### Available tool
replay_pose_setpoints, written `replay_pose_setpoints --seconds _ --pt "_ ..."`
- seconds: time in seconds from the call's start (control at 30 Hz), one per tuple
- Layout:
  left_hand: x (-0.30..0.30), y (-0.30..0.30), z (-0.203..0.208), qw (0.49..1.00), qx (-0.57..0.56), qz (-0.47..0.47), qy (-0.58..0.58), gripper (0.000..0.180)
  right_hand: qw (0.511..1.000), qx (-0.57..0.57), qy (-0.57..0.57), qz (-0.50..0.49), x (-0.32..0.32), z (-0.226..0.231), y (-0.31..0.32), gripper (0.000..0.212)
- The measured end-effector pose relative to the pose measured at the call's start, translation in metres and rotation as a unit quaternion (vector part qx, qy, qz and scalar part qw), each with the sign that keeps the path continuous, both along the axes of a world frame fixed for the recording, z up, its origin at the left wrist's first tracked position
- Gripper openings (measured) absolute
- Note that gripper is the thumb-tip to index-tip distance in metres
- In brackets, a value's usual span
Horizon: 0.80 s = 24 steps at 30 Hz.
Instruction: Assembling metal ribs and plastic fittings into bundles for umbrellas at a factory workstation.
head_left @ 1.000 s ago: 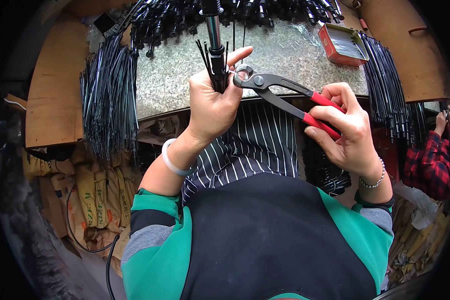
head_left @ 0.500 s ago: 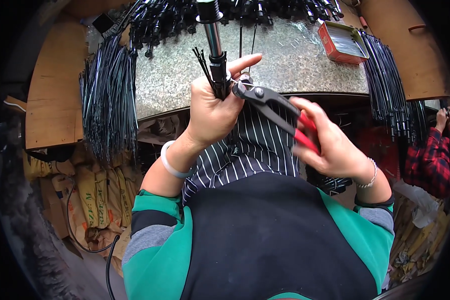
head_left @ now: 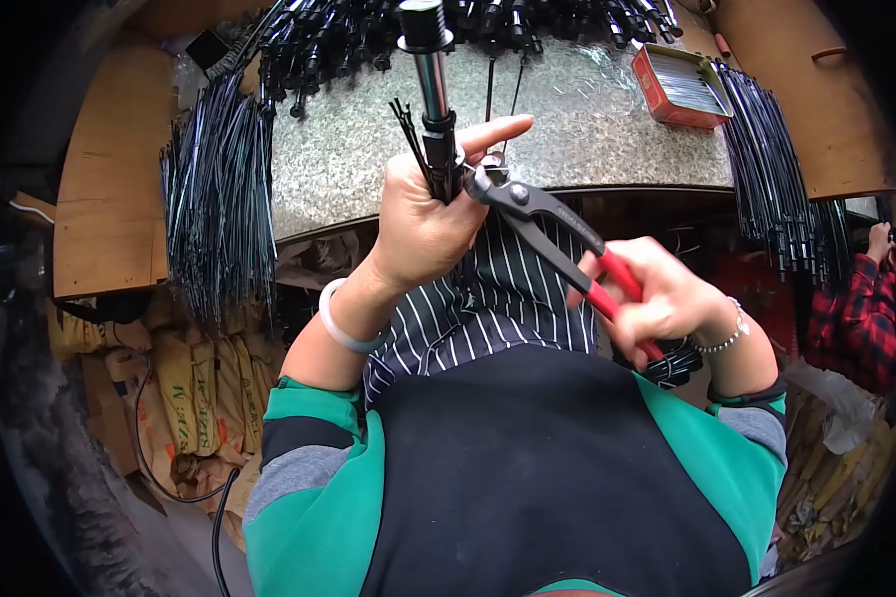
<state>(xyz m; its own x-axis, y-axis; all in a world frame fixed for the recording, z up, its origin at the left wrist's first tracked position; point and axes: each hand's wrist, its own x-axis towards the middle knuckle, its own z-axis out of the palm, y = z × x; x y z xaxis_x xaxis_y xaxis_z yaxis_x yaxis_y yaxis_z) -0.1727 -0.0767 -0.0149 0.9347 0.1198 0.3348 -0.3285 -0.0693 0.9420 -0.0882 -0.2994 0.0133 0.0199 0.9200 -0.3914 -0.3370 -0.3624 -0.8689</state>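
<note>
My left hand [head_left: 418, 234] is wrapped round an umbrella frame [head_left: 435, 90] with a shiny metal shaft and black collars. The shaft stands upright over the table's near edge, and thin black ribs stick up beside it. My left forefinger points out to the right. In my right hand [head_left: 662, 294] are end-cutting pliers [head_left: 540, 211] with black arms and red grips. Their jaws sit at the frame's hub, beside my left thumb, where a short bit of wire shows. What exactly the jaws bite on is too small to tell.
Bundles of black ribs [head_left: 214, 199] hang over the speckled table [head_left: 319, 169] on the left and others [head_left: 772, 169] on the right. More frames [head_left: 368, 35] lie along the back. A red box [head_left: 682, 90] holds thin wires. Someone in a checked sleeve [head_left: 851, 318] is at far right.
My right hand has shifted down toward the ends of the grips, and the pliers slope more steeply. My left hand and the umbrella frame have moved slightly right.
</note>
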Motion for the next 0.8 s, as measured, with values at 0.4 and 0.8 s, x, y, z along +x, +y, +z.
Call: replay_pose_setpoints --seconds 0.4,0.8 --pt "0.002 -0.006 0.005 0.998 -0.01 0.065 0.018 0.033 0.888 0.107 -0.445 -0.037 0.002 -0.011 0.006 0.052" --pt "0.002 -0.004 0.012 0.983 0.167 0.07 -0.01 0.033 0.847 0.018 -0.529 -0.043 0.018 0.003 -0.002 0.017"
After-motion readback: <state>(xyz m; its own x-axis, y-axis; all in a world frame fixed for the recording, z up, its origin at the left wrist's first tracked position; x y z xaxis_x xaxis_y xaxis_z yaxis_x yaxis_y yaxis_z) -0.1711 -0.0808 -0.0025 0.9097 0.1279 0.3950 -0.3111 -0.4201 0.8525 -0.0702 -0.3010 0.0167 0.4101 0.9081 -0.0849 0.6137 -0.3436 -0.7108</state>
